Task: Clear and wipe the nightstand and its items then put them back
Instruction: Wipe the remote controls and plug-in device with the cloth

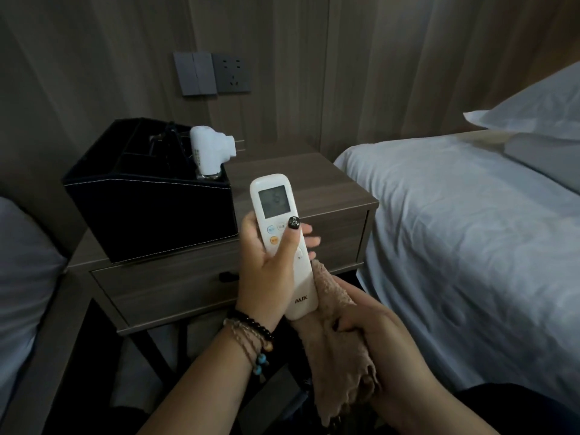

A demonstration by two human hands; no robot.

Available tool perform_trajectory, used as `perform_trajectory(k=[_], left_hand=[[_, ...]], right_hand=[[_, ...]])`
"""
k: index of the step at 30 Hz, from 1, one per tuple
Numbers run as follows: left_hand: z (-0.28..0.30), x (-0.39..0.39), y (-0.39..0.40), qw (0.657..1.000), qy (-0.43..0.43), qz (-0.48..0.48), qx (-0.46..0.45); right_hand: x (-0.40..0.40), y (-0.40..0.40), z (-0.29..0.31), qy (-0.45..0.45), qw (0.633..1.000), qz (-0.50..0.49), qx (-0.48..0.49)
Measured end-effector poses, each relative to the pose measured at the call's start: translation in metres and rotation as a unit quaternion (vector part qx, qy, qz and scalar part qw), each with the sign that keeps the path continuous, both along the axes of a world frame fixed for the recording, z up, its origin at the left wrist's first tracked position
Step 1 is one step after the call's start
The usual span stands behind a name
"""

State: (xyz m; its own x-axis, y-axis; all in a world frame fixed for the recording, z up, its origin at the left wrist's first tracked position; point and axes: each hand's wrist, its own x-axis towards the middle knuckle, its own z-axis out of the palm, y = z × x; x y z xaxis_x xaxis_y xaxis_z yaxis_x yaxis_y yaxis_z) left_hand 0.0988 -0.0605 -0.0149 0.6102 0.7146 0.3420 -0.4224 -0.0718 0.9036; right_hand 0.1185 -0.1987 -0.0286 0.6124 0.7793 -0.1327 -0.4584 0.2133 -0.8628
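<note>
My left hand (266, 271) grips a white air-conditioner remote (276, 208) upright in front of the nightstand (332, 186), thumb across its buttons. My right hand (370, 334) holds a tan cloth (339, 350) bunched against the remote's lower end. On the nightstand's left half stands a black organizer box (147, 215). A white plug-in device (205, 155) sits upright in the box's right corner.
A bed with white sheets (470, 230) and a pillow (533, 105) lies to the right. Another white bed edge (22, 262) is at the left. Wall switches and a socket (213, 73) are behind the nightstand. The nightstand drawer (175, 284) is closed.
</note>
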Motion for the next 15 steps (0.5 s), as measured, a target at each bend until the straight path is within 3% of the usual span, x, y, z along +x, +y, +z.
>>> perform_trajectory(k=[2,4,7,9,12,15], left_hand=[[-0.001,-0.005,0.001,0.999,-0.002,-0.009,-0.037],[-0.001,-0.011,0.006,0.992,0.002,-0.019,-0.129],[0.008,-0.023,0.015,0.955,0.026,-0.043,-0.291],[0.014,-0.034,0.022,0.939,0.043,-0.057,-0.335],[0.022,-0.05,0.027,0.935,0.019,-0.093,-0.341],[0.027,-0.061,0.031,0.933,0.001,-0.117,-0.34]], right_hand=[[-0.003,0.004,0.0,-0.088,0.993,-0.071,-0.039],[-0.009,0.009,-0.006,-0.241,0.954,-0.155,-0.087],[-0.018,0.018,-0.022,-0.502,0.841,-0.188,-0.067],[-0.022,0.02,-0.03,-0.628,0.759,-0.167,-0.05],[-0.023,0.017,-0.026,-0.716,0.683,-0.145,-0.019],[-0.017,0.017,-0.023,-0.707,0.687,-0.167,-0.002]])
